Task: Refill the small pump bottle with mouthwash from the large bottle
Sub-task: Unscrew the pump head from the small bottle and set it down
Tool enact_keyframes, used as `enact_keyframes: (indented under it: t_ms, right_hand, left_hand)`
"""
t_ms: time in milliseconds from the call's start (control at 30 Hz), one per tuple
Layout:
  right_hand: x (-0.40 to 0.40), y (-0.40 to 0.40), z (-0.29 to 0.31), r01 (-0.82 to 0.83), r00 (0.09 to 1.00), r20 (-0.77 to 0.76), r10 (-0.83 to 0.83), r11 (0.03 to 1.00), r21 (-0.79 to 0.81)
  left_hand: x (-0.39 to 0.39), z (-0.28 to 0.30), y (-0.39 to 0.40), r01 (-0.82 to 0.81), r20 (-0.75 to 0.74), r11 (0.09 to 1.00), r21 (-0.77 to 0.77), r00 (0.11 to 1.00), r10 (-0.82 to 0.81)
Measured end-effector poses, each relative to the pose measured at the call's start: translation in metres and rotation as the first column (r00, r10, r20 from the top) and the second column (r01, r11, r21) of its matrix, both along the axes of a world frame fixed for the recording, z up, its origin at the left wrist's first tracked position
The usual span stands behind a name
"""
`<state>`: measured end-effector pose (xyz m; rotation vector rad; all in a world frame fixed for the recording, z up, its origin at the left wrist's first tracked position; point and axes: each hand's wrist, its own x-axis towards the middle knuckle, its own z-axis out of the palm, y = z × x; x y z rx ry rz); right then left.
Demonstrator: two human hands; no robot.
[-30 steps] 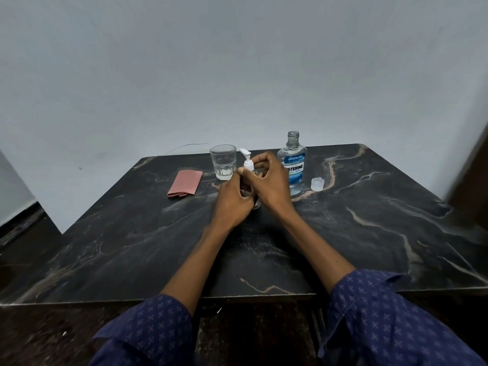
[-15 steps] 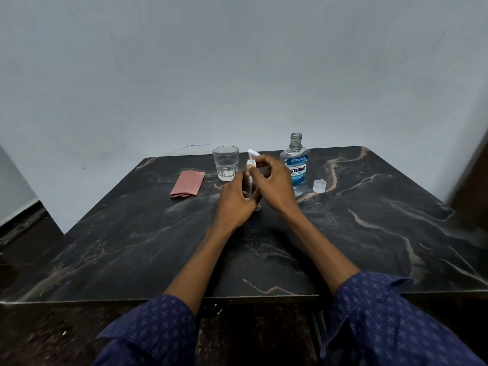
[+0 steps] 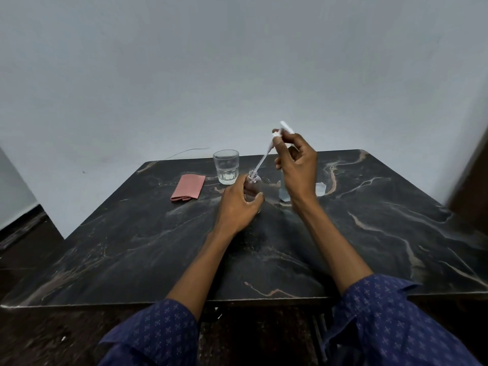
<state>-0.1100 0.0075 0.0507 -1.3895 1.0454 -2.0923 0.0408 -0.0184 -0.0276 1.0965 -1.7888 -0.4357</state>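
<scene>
Head view: right hand pinches the pump head; left hand grips the small pump bottle at 12 o'clock. Lift the tube straight, letting drips fall inside.

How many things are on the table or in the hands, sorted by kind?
Bottles: 2, the small bottle and the large bottle, mostly hidden behind the right hand
Pump tops: 1, the pump
Glasses: 1, the glass
Caps: 1, the cap
Cloths: 1, the pink cloth
Total: 6
</scene>
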Motion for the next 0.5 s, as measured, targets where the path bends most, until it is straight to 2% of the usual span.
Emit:
enact_keyframes:
  t_ms: [200,267,400,500]
  right_hand:
    - [-0.024,-0.001,0.003,-0.016,0.983,0.183,0.022,0.999,-0.035]
    - [-0.026,-0.003,0.000,0.005,0.984,0.179,-0.004,1.000,-0.009]
    - [-0.020,-0.005,-0.008,0.044,0.999,-0.027,-0.041,0.993,0.110]
    - [-0.016,-0.008,-0.016,0.156,0.953,-0.287,-0.094,0.967,0.199]
  left_hand:
    - [0.002,-0.001,-0.004,-0.056,-0.027,0.998,0.026,0.998,0.057]
    - [0.005,-0.002,-0.006,-0.100,-0.038,0.994,0.037,0.994,0.101]
    - [0.011,-0.003,-0.009,-0.151,-0.054,0.987,0.053,0.987,0.154]
    - [0.012,-0.002,-0.010,-0.159,-0.053,0.986,0.058,0.985,0.162]
